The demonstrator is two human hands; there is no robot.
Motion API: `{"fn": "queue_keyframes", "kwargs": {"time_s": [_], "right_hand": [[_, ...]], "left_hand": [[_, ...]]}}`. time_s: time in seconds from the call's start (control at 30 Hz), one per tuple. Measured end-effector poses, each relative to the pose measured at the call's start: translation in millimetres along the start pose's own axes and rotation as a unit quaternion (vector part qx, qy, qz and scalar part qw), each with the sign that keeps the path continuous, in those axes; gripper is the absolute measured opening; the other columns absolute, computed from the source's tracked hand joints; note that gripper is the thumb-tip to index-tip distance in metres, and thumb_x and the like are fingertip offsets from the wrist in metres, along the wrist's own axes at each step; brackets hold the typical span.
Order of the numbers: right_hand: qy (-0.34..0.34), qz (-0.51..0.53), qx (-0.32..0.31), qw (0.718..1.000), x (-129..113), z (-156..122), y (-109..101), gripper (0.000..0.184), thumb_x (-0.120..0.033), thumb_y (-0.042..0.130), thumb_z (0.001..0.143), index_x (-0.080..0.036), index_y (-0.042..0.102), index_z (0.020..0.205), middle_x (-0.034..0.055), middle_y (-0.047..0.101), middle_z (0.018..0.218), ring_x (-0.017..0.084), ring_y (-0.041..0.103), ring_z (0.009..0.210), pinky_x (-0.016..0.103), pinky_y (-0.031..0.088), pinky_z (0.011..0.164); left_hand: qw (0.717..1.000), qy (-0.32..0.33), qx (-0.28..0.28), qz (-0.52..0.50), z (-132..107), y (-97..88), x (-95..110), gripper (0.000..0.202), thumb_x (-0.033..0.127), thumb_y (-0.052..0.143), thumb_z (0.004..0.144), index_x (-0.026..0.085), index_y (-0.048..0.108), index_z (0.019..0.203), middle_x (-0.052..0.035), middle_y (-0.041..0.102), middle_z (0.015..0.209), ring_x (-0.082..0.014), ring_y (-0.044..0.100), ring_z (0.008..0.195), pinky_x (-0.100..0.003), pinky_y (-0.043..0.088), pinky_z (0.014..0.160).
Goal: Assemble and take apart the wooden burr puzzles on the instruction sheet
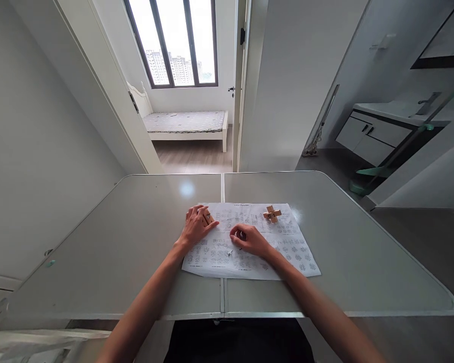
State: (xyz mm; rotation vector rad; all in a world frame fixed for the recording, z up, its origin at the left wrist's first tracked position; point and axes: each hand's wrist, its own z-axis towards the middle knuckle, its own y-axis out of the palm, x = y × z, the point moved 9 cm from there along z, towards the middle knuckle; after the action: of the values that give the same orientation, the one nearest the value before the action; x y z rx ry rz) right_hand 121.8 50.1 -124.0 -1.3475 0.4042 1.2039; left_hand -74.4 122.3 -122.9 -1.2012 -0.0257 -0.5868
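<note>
Left hand (195, 225), grip partly open, cupped over blocks (209, 217) at the upper left of the sheet (215, 260), hold uncertain; right hand (249, 240), grip curled nearly closed mid-sheet, contents not discernible. A wooden cross (272, 214) lies near the upper right corner; the bench (359, 252) extends well beyond both side edges.

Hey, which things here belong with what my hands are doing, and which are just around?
Likely part of it:
wooden blocks at your left hand
printed sheet beneath your right hand
wooden cross
small silvery bit

Just around:
bed
window
cabinet
</note>
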Motion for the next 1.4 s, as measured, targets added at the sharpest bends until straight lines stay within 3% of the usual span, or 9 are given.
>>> {"fn": "queue_keyframes", "kwargs": {"time_s": [0.27, 0.47, 0.6, 0.77, 0.83, 0.93, 1.07, 1.23, 1.4], "right_hand": [[0.027, 0.035, 0.033, 0.998, 6, 0, -5, 0.02, -0.034, 0.057, 0.094, -0.019, 0.069, 0.088, -0.0007, 0.066, 0.073, 0.013, 0.055, 0.063, 0.024, 0.045, 0.063], [0.11, 0.178, 0.083, 0.974, 23, -2, -12, 0.036, -0.053, 0.058, 0.094, -0.019, 0.065, 0.083, 0.001, 0.066, 0.072, 0.012, 0.053, 0.055, 0.024, 0.043, 0.053], [0.16, 0.384, 0.084, 0.905, 39, -1, -8, 0.041, -0.058, 0.07, 0.086, -0.018, 0.064, 0.083, 0.001, 0.066, 0.079, 0.009, 0.051, 0.054, 0.02, 0.04, 0.044], [0.265, 0.61, 0.1, 0.74, 65, -5, 0, 0.042, -0.054, 0.083, 0.078, -0.017, 0.065, 0.084, 0.0005, 0.065, 0.074, 0.007, 0.05, 0.049, 0.016, 0.034, 0.035], [0.267, 0.667, 0.111, 0.687, 68, -5, -1, 0.042, -0.055, 0.08, 0.081, -0.018, 0.064, 0.087, 0.0009, 0.065, 0.073, 0.006, 0.049, 0.047, 0.015, 0.034, 0.033], [0.237, 0.729, 0.133, 0.628, 69, -4, -8, 0.044, -0.061, 0.07, 0.089, -0.018, 0.062, 0.093, -0.0002, 0.061, 0.071, 0.006, 0.045, 0.045, 0.013, 0.032, 0.029], [0.187, 0.771, 0.187, 0.579, 75, -8, -21, 0.046, -0.063, 0.053, 0.098, -0.018, 0.059, 0.095, -0.0024, 0.054, 0.07, 0.006, 0.04, 0.044, 0.012, 0.033, 0.028], [0.163, 0.782, 0.21, 0.564, 81, -11, -26, 0.043, -0.063, 0.051, 0.098, -0.021, 0.056, 0.094, -0.0031, 0.048, 0.07, 0.007, 0.038, 0.045, 0.013, 0.036, 0.028], [0.169, 0.8, 0.214, 0.534, 82, -11, -25, 0.043, -0.056, 0.036, 0.105, -0.019, 0.055, 0.096, -0.0018, 0.049, 0.071, 0.007, 0.037, 0.044, 0.012, 0.035, 0.028]], "left_hand": [[1.0, 0.006, 0.015, -0.008, 0, -3.2, 3, 0.065, 0.061, 0.07, 0.086, 0.027, 0.053, 0.138, -0.0124, 0.05, 0.144, -0.0344, 0.043, 0.136, -0.051, 0.035, 0.117], [0.996, -0.065, 0.053, -0.036, -1, -3.7, -9, 0.048, 0.055, 0.057, 0.096, 0.023, 0.057, 0.132, -0.0156, 0.049, 0.143, -0.0344, 0.04, 0.14, -0.052, 0.033, 0.119], [0.986, -0.122, 0.073, -0.081, -3, -2.6, -17, 0.047, 0.054, 0.041, 0.103, 0.021, 0.058, 0.132, -0.0157, 0.043, 0.148, -0.0332, 0.033, 0.146, -0.052, 0.032, 0.12], [0.984, -0.125, 0.098, -0.085, -5, -7.0, -14, 0.047, 0.053, 0.04, 0.103, 0.021, 0.057, 0.133, -0.0164, 0.04, 0.15, -0.0329, 0.029, 0.148, -0.054, 0.03, 0.121], [0.984, -0.119, 0.102, -0.084, -5, -8.5, -12, 0.046, 0.053, 0.042, 0.103, 0.021, 0.057, 0.132, -0.0166, 0.04, 0.149, -0.0331, 0.029, 0.148, -0.053, 0.031, 0.121], [0.984, -0.11, 0.107, -0.087, -5, -10.3, -9, 0.044, 0.054, 0.043, 0.102, 0.023, 0.057, 0.131, -0.0154, 0.041, 0.148, -0.0331, 0.03, 0.147, -0.054, 0.031, 0.12], [0.985, -0.105, 0.108, -0.09, -5, -12.3, -6, 0.044, 0.054, 0.044, 0.102, 0.023, 0.056, 0.13, -0.0152, 0.041, 0.147, -0.0333, 0.03, 0.146, -0.054, 0.031, 0.12], [0.985, -0.102, 0.105, -0.089, -5, -13.7, -4, 0.042, 0.052, 0.045, 0.102, 0.023, 0.056, 0.13, -0.015, 0.042, 0.146, -0.033, 0.032, 0.144, -0.054, 0.031, 0.119], [0.985, -0.096, 0.113, -0.09, -5, -14.2, -4, 0.04, 0.051, 0.048, 0.101, 0.023, 0.057, 0.129, -0.0147, 0.044, 0.145, -0.033, 0.034, 0.143, -0.053, 0.033, 0.118]]}}
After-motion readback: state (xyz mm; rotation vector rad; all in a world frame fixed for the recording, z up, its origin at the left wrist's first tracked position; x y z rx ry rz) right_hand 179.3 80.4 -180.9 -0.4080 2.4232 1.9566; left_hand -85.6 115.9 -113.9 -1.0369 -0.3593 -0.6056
